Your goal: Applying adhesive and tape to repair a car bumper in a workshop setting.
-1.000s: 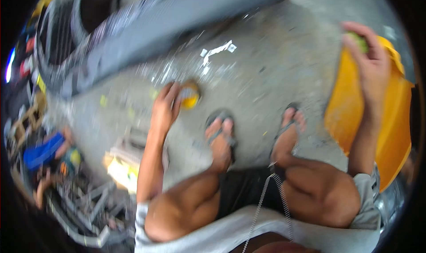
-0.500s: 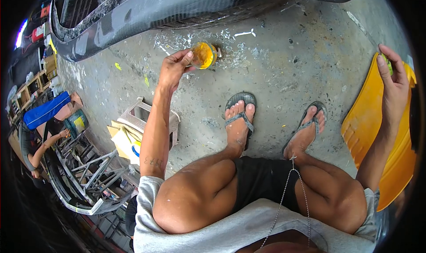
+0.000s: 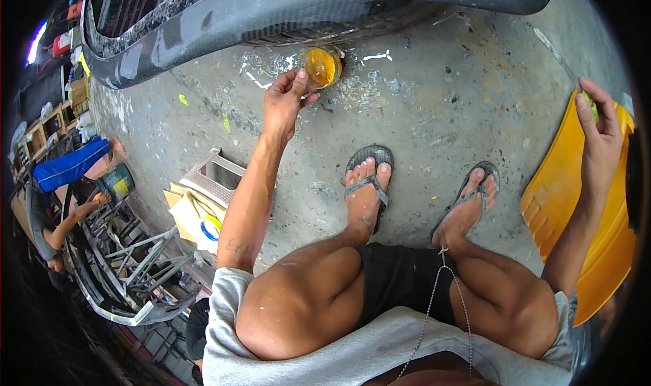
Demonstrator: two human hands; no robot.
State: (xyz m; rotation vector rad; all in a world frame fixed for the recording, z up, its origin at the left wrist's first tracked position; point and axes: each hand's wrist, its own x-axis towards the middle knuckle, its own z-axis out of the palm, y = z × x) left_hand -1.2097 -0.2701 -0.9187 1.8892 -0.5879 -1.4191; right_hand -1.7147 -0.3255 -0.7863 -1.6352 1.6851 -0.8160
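Observation:
My left hand (image 3: 287, 108) is closed on the near rim of a small clear cup (image 3: 321, 69) with amber-yellow stuff inside. The cup is close to the floor, just short of a long black carbon-patterned car body part (image 3: 305, 13); whether it touches the floor I cannot tell. Out to the right, my right hand (image 3: 601, 135) pinches a slim tool (image 3: 555, 51) by its green handle, its long pale blade pointing away from me. That hand is above a curved orange-yellow panel (image 3: 583, 210).
A beige plastic stool (image 3: 220, 172) stands left of my arm, with cardboard (image 3: 186, 210) and a blue-and-yellow tape roll (image 3: 210, 227) by it. Farther left, another person's hand (image 3: 91, 204) is near a dark bucket (image 3: 116, 184), beside a metal frame (image 3: 129, 264). Paint marks spot the floor.
My left hand has carried the cup slightly away from me and to the right, closer to the black body part. The right hand has hardly moved.

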